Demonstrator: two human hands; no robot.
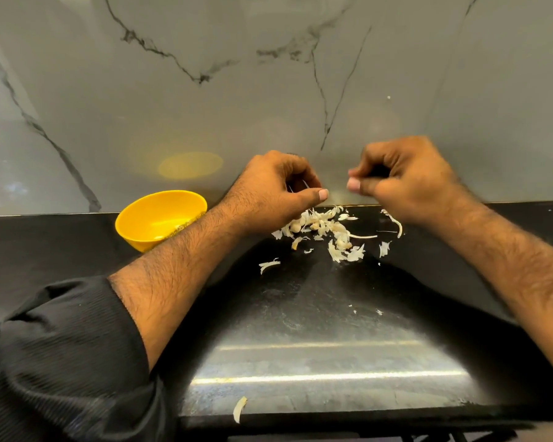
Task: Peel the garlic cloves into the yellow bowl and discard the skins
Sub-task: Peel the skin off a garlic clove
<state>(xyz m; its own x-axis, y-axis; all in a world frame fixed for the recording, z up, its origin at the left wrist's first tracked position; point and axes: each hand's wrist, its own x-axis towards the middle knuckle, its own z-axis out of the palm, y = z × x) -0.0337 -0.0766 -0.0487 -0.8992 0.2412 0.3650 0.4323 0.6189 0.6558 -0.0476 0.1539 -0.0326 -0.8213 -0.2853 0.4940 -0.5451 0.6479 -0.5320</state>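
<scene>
Black counter (300, 314) w/ marble backsplash (237, 90)

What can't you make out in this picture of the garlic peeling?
- Head view: what the left hand pinches, hidden by its curled fingers.
- Whether the right hand holds anything; motion blur and its fingers hide it.
- Part of the yellow bowl, covered by the left forearm.
- Cloves versus skins in the garlic pile: too small.
</scene>
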